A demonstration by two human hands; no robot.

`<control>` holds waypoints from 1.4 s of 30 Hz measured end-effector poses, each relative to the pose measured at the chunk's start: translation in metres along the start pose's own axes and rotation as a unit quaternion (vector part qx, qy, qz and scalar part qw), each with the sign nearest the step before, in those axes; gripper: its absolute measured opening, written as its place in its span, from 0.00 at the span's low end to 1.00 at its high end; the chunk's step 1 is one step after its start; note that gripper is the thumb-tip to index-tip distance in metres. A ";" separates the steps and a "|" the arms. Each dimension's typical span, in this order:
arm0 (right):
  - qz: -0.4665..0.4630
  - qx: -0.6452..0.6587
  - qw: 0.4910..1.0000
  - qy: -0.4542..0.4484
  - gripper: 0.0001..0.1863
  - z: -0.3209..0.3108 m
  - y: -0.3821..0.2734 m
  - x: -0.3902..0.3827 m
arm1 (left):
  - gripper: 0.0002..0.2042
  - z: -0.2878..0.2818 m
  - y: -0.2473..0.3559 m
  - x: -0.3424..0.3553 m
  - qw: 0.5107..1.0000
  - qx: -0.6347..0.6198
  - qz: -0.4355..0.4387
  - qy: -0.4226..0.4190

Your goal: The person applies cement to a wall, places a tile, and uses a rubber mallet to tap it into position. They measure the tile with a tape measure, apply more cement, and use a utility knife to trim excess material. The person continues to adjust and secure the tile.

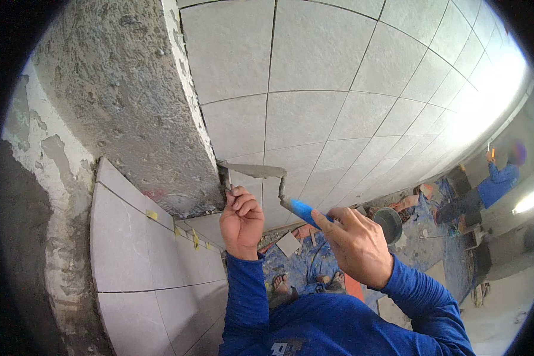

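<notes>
My right hand [353,243] grips the blue handle [305,212] of a trowel, whose mortar-smeared blade [252,170] lies level with the bottom of the rough concrete edge [187,89], against the tiled wall [314,53]. My left hand [241,219] is closed just below the blade's tip, its fingers pinching a small, thin grey thing that I cannot make out, beside a narrow dark gap at the concrete's corner. Lower left, pale tiles [130,237] have small yellow pieces [194,238] in their joints.
My sandalled feet stand on a messy blue sheet [273,261] with a loose tile [288,243]. A bucket [388,225] sits right of my right hand. At the far right another person [498,178] in blue holds something orange-handled. Patchy plaster [59,178] runs down the left.
</notes>
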State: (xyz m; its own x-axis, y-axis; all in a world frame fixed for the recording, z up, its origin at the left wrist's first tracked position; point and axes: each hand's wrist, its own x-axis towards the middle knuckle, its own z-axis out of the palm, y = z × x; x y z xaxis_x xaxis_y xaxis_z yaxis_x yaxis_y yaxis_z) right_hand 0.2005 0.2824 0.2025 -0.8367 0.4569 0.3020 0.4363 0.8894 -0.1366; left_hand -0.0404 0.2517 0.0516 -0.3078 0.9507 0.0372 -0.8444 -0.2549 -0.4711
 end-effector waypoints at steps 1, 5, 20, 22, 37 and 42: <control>-0.004 0.001 1.000 -0.013 0.31 -0.002 -0.001 -0.002 | 0.05 0.000 0.001 0.000 1.000 0.002 0.001 0.001; 0.004 0.023 1.000 -0.012 0.29 -0.015 0.006 -0.012 | 0.05 -0.001 0.002 0.001 1.000 0.000 -0.002 -0.006; 0.055 0.189 0.980 -0.012 0.24 0.005 0.052 0.000 | 0.07 0.003 0.003 -0.002 1.000 -0.006 0.004 0.009; 0.057 0.189 0.980 -0.006 0.24 0.004 0.055 0.002 | 0.07 0.005 0.002 -0.002 1.000 -0.005 0.004 0.011; 0.135 0.275 0.950 -0.057 0.25 0.002 0.058 -0.027 | 0.12 -0.006 -0.005 -0.048 0.597 0.649 0.435 0.182; 0.197 0.395 0.885 -0.150 0.27 0.002 0.043 -0.046 | 0.15 -0.015 0.005 -0.066 0.585 0.677 0.401 0.197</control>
State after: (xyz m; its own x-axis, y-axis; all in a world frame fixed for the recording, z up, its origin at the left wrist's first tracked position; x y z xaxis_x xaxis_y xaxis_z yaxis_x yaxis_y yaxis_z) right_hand 0.2573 0.2997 0.1802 -0.7732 0.6126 -0.1638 0.4456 0.3411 -0.8277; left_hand -0.0178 0.1907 0.0335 -0.9434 0.3282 -0.0486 -0.1529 -0.3001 0.9416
